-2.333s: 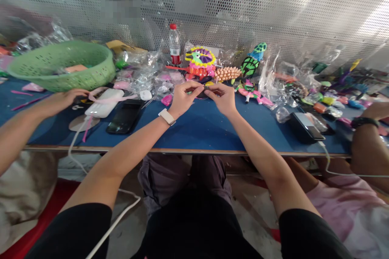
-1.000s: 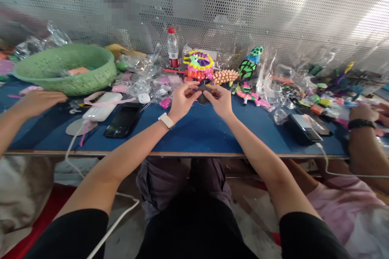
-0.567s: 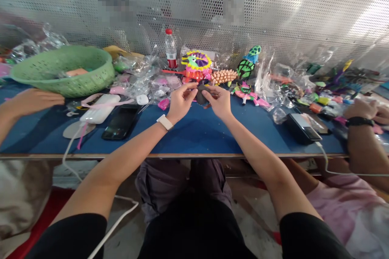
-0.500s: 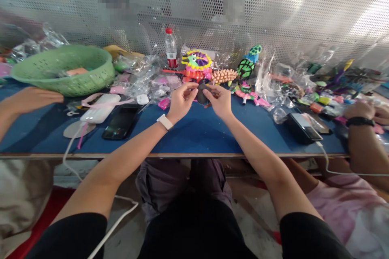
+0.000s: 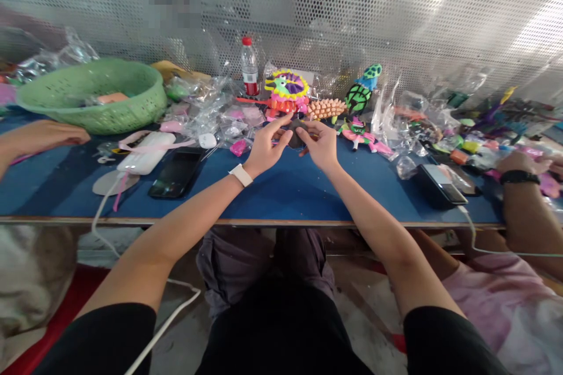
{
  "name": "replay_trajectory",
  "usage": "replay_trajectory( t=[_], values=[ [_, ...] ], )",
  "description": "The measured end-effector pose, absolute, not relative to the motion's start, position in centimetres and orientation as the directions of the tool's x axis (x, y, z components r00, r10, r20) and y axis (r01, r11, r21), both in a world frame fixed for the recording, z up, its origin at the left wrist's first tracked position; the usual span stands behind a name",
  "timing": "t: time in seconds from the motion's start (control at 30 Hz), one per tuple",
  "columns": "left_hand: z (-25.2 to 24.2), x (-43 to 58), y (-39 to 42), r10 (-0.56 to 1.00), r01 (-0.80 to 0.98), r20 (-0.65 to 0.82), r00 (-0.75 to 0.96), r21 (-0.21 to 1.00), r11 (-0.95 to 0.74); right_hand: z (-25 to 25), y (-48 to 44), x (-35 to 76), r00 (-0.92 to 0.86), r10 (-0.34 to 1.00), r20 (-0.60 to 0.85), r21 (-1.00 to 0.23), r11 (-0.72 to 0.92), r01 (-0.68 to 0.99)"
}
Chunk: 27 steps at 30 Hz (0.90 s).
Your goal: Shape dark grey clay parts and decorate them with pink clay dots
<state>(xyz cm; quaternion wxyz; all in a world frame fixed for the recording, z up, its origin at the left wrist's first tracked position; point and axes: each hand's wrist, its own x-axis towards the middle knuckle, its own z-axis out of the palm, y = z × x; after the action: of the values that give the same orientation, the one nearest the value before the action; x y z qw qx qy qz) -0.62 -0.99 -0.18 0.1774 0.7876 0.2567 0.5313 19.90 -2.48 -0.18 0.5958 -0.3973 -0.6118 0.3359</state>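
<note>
Between my hands, above the blue table (image 5: 277, 193), is a dark grey, flattish lump (image 5: 299, 133) that looks like soft modelling clay. My right hand (image 5: 321, 143) pinches it between thumb and fingers. My left hand (image 5: 266, 146), with a pale band at the wrist, is at the lump's left side, fingers stretched and thumb apart; whether it touches the lump I cannot tell. Just behind stand a colourful figure with a yellow-edged frill (image 5: 288, 87), a spiky tan piece (image 5: 326, 108) and a green-and-black turtle-like figure (image 5: 360, 92). A pink-and-green figure (image 5: 363, 135) lies right of my right hand.
To the left are a green basket (image 5: 127, 114), a white power bank (image 5: 147, 152) and a dark phone (image 5: 176, 174). A red-capped bottle (image 5: 249, 70) stands at the back. Rightward are a black device (image 5: 440, 186) and plastic scraps. Other people's hands (image 5: 48, 135) work at both sides.
My left fingers have straightened and opened away from the dark grey lump, which stays in my right hand. The view has shifted slightly.
</note>
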Motion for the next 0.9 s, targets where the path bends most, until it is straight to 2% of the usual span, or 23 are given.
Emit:
replay_trajectory(
  t=[0.27, 0.9],
  values=[
    [0.22, -0.68, -1.25, 0.588, 0.244, 0.742, 0.322, 0.534, -0.809, -0.18, -2.62, 19.92, -0.013, 0.894, 0.447, -0.889, 0.446, 0.107],
    [0.38, -0.63, -1.52, 0.576, 0.286, 0.748, 0.329, 0.503, -0.816, 0.17, -2.85, 19.6, 0.018, 0.901, 0.433, -0.901, 0.432, 0.041]
  ],
)
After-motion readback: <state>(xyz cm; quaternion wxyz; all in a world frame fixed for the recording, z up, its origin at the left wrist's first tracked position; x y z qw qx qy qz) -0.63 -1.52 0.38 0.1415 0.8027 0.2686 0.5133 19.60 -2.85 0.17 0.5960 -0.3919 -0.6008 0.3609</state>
